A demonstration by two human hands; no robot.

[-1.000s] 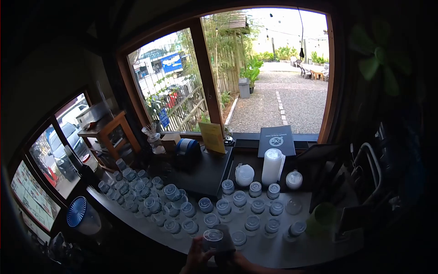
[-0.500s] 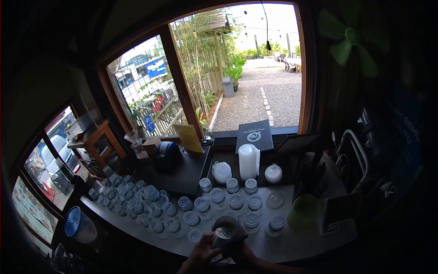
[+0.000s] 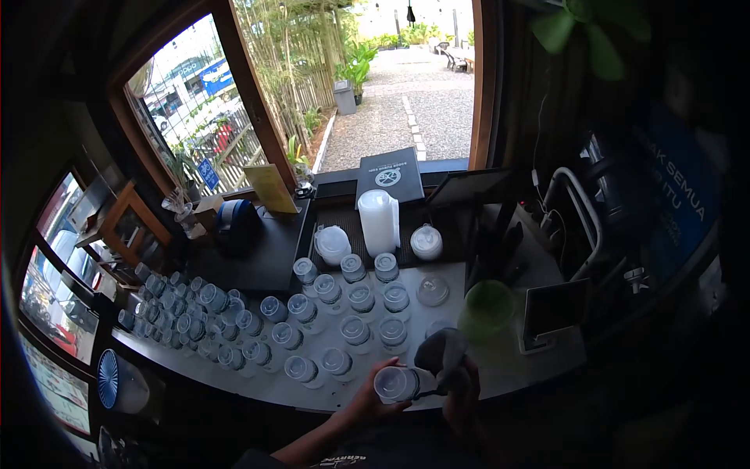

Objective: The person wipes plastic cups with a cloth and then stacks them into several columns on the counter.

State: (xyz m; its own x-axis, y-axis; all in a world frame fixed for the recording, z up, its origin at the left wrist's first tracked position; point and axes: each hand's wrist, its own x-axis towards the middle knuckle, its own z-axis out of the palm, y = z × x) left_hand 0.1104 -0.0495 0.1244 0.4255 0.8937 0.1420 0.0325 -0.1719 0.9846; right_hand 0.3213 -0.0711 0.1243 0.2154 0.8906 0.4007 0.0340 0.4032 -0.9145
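Note:
My left hand (image 3: 376, 404) is wrapped round a clear cup (image 3: 395, 384), its round end turned up toward me. Close to its right, my right hand (image 3: 461, 402) grips a dark grey cloth (image 3: 448, 353), a fold of which reaches toward the cup's side. Both hands are near the counter's front edge. Just beyond them stand rows of similar clear cups (image 3: 336, 360) with pale round tops. Part of one cup at the right of the rows is hidden behind the cloth.
More cups (image 3: 187, 324) crowd the counter's left. Behind the rows stand a tall white container (image 3: 378, 222) and two rounded white ones. At the right are a green container (image 3: 486, 308) and a dark screen (image 3: 555, 311) on a stand. A window (image 3: 375, 117) opens onto gravel.
The view has tilted down and turned right, so the counter appears higher and further left. The cup and cloth, overlapping before, are now more side by side, the cloth to the right.

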